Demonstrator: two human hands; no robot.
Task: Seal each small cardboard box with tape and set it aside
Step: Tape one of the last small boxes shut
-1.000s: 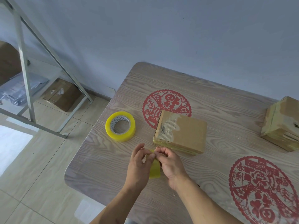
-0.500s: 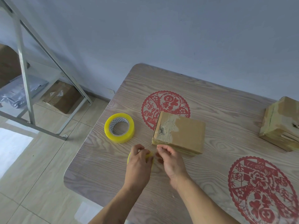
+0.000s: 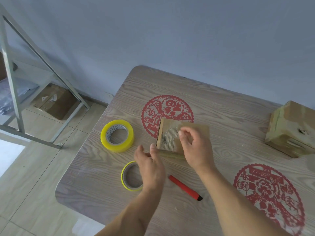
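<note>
since the earlier frames both hands have left the spot near the table's front edge and moved toward the small brown cardboard box with a torn top face, uncovering a nearly spent yellow tape roll and a red pen-shaped cutter with a black tip on the grey wood-grain table. we see the left hand with fingers relaxed and spread, its fingertips at the box's near left corner; motion blur leaves it unclear whether they touch the cardboard. the right hand hovers over the box's top, thumb and forefinger drawn close as if pinching, though we cannot tell whether anything lies between them. the box lies flat at mid-table, partly overlapping a red circular paper-cut decoration. a full yellow tape roll lies just left of the box. a second taped cardboard box sits well apart at the right edge, above another red paper-cut decoration.
</note>
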